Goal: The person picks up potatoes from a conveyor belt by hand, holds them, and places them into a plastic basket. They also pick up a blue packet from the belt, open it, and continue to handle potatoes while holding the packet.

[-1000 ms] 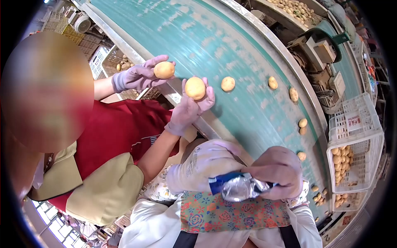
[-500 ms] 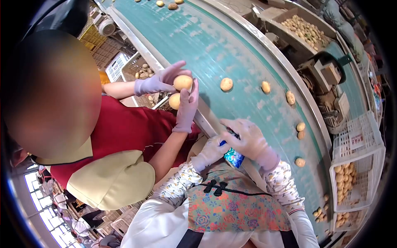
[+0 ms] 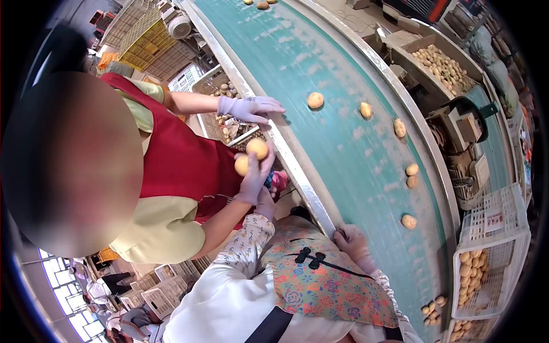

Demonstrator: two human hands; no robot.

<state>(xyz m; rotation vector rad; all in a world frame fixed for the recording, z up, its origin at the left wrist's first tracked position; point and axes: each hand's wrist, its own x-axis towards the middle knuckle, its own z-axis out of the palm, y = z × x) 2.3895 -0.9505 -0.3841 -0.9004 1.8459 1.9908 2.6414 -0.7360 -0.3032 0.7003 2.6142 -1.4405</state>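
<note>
My gloved left hand [image 3: 265, 204] reaches low beside the co-worker's red apron, its fingers mostly hidden behind that person's hand. A blue packet [image 3: 269, 180] shows at its fingertips, against a pink thing [image 3: 279, 180]. My right hand [image 3: 353, 244], also gloved, is curled at the metal rail [image 3: 311, 203] of the conveyor belt; a small dark patch shows between its fingers, and I cannot tell what it is. The co-worker's nearer gloved hand [image 3: 255, 178] holds two potatoes [image 3: 257, 149]. Their other gloved hand [image 3: 247, 108] lies flat over the rail.
Several loose potatoes [image 3: 315, 100] lie on the green belt [image 3: 337, 148]. White crates [image 3: 494, 223] of potatoes stand at the right, with a potato-filled bin [image 3: 446, 66] beyond. Behind the rail, another crate [image 3: 220, 128] sits beside the co-worker.
My hands have parted: the left moved left with the blue packet toward the co-worker's apron, the right drew down along the rail. The co-worker's far hand let go of the potatoes and reached the rail.
</note>
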